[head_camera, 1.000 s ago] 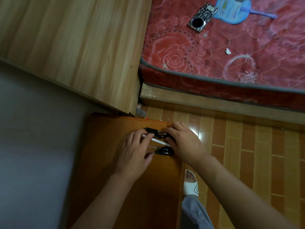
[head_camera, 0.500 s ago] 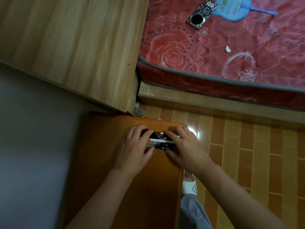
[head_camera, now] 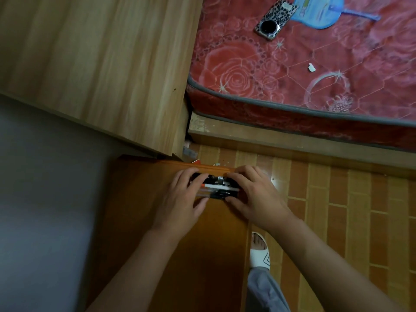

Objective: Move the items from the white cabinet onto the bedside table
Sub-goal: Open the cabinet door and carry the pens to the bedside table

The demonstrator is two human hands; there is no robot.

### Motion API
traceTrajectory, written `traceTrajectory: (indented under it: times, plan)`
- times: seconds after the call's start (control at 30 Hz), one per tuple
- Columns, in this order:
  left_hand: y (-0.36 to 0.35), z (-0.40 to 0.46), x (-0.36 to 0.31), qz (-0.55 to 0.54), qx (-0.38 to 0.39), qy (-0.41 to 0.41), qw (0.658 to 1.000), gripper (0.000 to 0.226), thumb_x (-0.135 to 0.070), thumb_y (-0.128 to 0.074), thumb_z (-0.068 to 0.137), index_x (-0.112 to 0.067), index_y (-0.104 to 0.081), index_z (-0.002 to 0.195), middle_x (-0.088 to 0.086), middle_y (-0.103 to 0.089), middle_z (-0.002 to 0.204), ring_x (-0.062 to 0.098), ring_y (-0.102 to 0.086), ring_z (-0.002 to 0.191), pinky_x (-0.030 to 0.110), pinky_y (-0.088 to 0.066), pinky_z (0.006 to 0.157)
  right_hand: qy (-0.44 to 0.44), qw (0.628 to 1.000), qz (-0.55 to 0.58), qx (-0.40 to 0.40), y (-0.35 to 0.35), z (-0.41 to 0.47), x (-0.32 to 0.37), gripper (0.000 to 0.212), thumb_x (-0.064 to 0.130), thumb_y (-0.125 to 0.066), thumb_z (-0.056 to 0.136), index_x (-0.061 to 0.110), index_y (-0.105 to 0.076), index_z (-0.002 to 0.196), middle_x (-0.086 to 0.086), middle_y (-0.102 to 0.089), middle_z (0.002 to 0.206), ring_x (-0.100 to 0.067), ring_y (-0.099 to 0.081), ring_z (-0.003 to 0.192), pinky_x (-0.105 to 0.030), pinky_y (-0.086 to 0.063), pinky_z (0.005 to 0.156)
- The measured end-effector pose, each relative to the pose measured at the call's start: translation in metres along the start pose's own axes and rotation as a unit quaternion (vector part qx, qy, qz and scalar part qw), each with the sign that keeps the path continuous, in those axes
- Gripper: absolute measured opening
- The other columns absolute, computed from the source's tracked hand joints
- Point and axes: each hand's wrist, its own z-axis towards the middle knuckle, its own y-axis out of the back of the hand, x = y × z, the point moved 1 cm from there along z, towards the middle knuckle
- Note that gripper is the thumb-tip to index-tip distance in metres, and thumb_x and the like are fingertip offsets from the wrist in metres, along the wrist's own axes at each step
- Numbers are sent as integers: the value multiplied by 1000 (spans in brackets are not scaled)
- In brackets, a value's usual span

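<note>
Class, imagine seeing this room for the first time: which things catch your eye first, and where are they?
First, the left hand and right hand pressing a bundle of pens together on the orange bedside table, bottom centre. Next, the red rose-patterned mattress at upper right, with a leopard-print phone lying on it.

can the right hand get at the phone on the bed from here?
Probably not right now: the right hand and left hand are both gathering the pens on the bedside table. Nothing blocks the phone.
</note>
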Motion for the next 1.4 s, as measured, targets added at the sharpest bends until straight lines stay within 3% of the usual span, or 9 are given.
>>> traceTrajectory:
  times: [0.4,0.57,0.73,0.9,1.0,1.1,1.23,1.4]
  plan:
    - [-7,-4,5,-16,-5,10,1000,57,-32,-72,91,-31,-50,144,-7,-36,153,16,-32,143,37,-47,107,-42,996,59,-51,-9,-3,-3,34,29,-65,98,21,-65,131,5,-54,119,-13,-46,106,-34,-50,88]
    - [-6,-7,7,-20,-13,3,1000,60,-31,-73,89,-27,-50,144,-7,-35,153,13,-33,142,30,-41,107,-35,996,73,-49,-10,1,-1,36,25,-69,96,20,-65,131,3,-54,119,-16,-49,106,-36,-52,89]
    - [-3,-9,11,-10,-9,-1,1000,60,-28,-75,88,-26,-51,144,-6,-36,154,17,-32,144,33,-37,110,-45,997,58,-32,0,-12,-13,46,16,-69,90,20,-62,135,4,-52,123,-13,-48,110,-29,-49,91]
    - [-2,-2,11,-13,-2,-26,1000,61,-28,-75,88,-25,-51,144,-5,-38,152,17,-34,143,37,-38,113,-45,995,75,-44,0,-17,-21,41,6,-64,92,17,-63,132,6,-51,122,-14,-57,101,-28,-55,81]
    - [-5,0,10,-20,-2,-40,999,58,-26,-75,88,-23,-54,142,-5,-41,149,17,-36,142,39,-40,114,-40,995,80,-38,1,-11,-17,43,5,-62,94,19,-62,134,6,-51,122,-10,-56,91,-17,-50,71]
    - [-5,0,10,-21,-6,-41,999,57,-25,-76,88,-23,-54,141,-6,-42,148,17,-37,141,39,-42,113,-35,996,78,-32,-2,-3,-9,44,7,-63,93,19,-61,135,5,-50,122,-9,-54,88,-11,-42,69]
    - [-3,1,12,-13,0,-39,999,58,-28,-75,88,-24,-53,142,-7,-40,149,16,-36,141,41,-44,112,-37,998,32,-43,-4,2,-3,39,24,-63,93,22,-62,132,6,-51,117,-13,-49,100,-33,-52,82]
    - [3,2,19,-3,5,-35,999,60,-29,-75,87,-25,-52,142,-7,-39,149,18,-37,141,42,-47,110,-24,1000,12,-15,-2,-1,5,54,55,-59,90,26,-58,135,6,-48,119,-13,-43,105,-36,-49,88]
